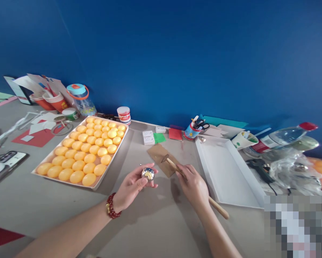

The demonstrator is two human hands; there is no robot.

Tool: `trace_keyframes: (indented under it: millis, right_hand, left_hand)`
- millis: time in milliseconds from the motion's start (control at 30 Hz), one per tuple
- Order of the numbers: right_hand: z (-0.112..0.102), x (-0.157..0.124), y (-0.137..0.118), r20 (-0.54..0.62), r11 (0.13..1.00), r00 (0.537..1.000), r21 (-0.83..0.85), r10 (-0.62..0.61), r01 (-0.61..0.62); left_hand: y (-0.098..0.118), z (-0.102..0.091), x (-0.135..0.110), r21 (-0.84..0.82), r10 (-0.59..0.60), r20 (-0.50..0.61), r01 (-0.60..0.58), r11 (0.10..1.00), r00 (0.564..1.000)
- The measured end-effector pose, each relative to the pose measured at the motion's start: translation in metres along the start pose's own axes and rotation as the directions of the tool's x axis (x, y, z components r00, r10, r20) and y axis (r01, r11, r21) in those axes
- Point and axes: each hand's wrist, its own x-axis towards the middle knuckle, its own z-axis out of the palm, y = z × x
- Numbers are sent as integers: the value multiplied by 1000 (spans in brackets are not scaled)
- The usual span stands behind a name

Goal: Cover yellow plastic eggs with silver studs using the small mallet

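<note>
My left hand (132,186), with a red bead bracelet on the wrist, pinches a small ball (148,174) that is silver over most of its surface with a yellow patch showing. My right hand (193,186) grips a wooden-handled brush (217,206), its dark tip (164,158) resting over a brown piece of paper (158,154) just right of the ball. A white tray (42,172) filled with several yellow balls (88,150) lies to the left of both hands.
An empty white tray (225,168) lies at the right. Along the blue wall stand a small jar (124,114), a cup with scissors (193,130), paper cups (53,102), a lidded jug (81,98), small boxes (148,138) and a water bottle (289,136). A phone (7,159) lies far left.
</note>
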Motion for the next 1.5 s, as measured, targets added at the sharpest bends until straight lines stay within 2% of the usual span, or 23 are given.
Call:
trace_keyframes:
  millis: [167,333,500,633,833,1033,1200,1300,1367,1433,1500]
  right_hand:
    - [-8,-2,-14,-21,978,1000,205,-21,25]
    - [-21,-6,-29,-80,907,995,413,-55,83]
    - [-28,-7,-34,-99,875,992,470,-75,113]
    - [-24,-7,-31,-96,918,994,386,-58,91]
    - [-8,-3,-12,-61,995,998,98,-12,18]
    - [6,-2,5,-2,996,1000,-92,11,-11]
    - [12,-1,11,37,986,999,-164,0,6]
    - [6,0,1,-7,995,998,-77,-60,60]
    - [0,-1,-13,-49,985,988,86,-149,153]
    - [-5,-4,-30,-24,932,976,294,-215,212]
    - [-7,-8,-45,4,872,965,429,-263,236]
  left_hand:
    - [3,1,1,-53,-21,11,22,998,1000]
    - [3,1,3,-42,-34,-59,31,999,998]
    - [-1,-1,4,-36,-50,-118,46,998,992]
    - [-2,-1,5,-49,-32,-108,27,998,994]
    - [-3,0,4,-26,-4,-105,1,1000,994]
    - [-4,1,2,-45,-7,-103,3,999,995]
    - [-3,3,1,-76,-22,-64,17,997,998]
    - [-4,4,-1,-65,-51,-27,49,997,998]
    - [-4,4,-2,-44,-85,4,85,995,996]
    - [-5,5,-3,-10,-127,23,127,992,992]
    - [-5,6,-4,37,-160,12,160,986,987]
